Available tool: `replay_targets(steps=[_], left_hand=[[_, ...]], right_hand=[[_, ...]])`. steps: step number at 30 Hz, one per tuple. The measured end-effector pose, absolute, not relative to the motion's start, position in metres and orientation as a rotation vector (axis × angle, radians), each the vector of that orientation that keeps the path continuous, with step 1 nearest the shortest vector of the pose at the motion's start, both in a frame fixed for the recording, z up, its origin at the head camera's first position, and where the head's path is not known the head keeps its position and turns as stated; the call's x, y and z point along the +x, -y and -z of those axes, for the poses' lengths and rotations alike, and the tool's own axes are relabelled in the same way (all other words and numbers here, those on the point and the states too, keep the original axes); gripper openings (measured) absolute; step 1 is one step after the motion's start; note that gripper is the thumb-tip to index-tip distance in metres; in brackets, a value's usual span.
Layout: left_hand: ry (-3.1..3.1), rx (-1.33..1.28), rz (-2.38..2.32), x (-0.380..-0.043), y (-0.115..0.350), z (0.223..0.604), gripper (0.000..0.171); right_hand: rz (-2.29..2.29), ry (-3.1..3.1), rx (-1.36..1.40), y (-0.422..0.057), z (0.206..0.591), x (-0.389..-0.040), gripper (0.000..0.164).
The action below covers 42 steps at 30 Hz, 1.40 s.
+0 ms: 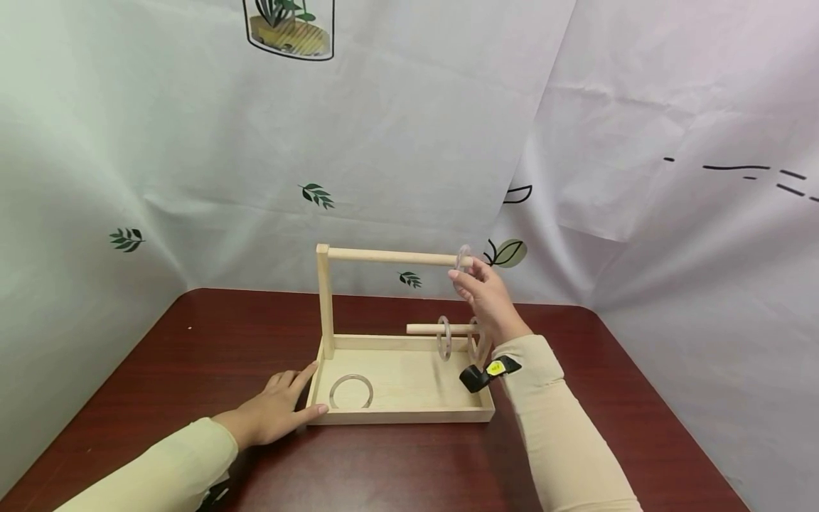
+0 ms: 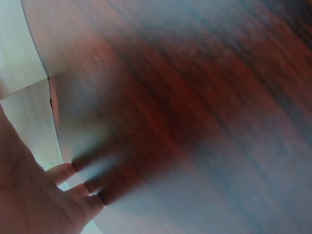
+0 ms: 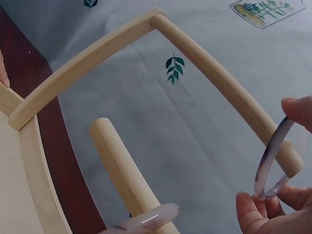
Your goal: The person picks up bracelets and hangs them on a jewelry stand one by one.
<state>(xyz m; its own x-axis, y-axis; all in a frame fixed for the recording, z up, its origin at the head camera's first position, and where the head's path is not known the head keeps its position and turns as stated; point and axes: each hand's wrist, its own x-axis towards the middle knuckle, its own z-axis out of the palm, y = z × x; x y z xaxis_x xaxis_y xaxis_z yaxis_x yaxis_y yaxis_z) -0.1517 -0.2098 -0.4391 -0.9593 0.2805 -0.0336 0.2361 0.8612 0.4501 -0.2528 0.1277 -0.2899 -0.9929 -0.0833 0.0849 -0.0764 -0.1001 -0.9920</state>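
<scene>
A pale translucent bangle [image 3: 265,161] encircles the free end of the upper wooden rod [image 1: 390,257], and my right hand [image 1: 491,302] pinches it between thumb and fingers. The rod's tip pokes through the ring. On the lower rod [image 1: 422,329] hangs another bangle [image 1: 449,341]; a further one beside it is partly hidden by my right wrist. Inside the wooden tray [image 1: 409,417], at its left, lies one more bangle [image 1: 352,376]. My left hand [image 1: 275,412] rests on the tray's left wall, fingers spread and fairly straight, thumb at the front corner.
An upright wooden post [image 1: 325,306] at the tray's back left carries the upper rod. The stand sits on a dark red-brown table [image 1: 397,469]. White cloth [image 1: 409,142] printed with leaves hangs behind and around the table.
</scene>
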Motion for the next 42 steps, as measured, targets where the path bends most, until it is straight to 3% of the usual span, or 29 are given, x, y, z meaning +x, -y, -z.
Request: replay_targets(steps=[6, 14, 20, 29, 38, 42], left_hand=[[-2.906, 0.411, -0.684, -0.150, 0.209, 0.433, 0.091], [-2.906, 0.431, -0.670, -0.149, 0.209, 0.430, 0.087], [-2.895, 0.425, -0.672, -0.147, 0.206, 0.425, 0.087], [-2.884, 0.413, -0.659, -0.148, 0.205, 0.421, 0.087], [-2.888, 0.417, -0.668, -0.147, 0.205, 0.423, 0.087], [-2.887, 0.415, -0.668, -0.147, 0.205, 0.423, 0.087]], right_hand=[[2.363, -1.988, -0.189, -0.122, 0.290, -0.252, 0.030], [2.404, -1.878, -0.144, -0.116, 0.293, -0.257, 0.051], [2.404, -1.843, -0.171, -0.111, 0.294, -0.257, 0.046], [2.366, -1.836, -0.211, -0.098, 0.295, -0.257, 0.052], [2.380, -1.742, -0.200, -0.084, 0.297, -0.258, 0.029], [2.383, -1.709, -0.208, -0.079, 0.296, -0.258, 0.027]])
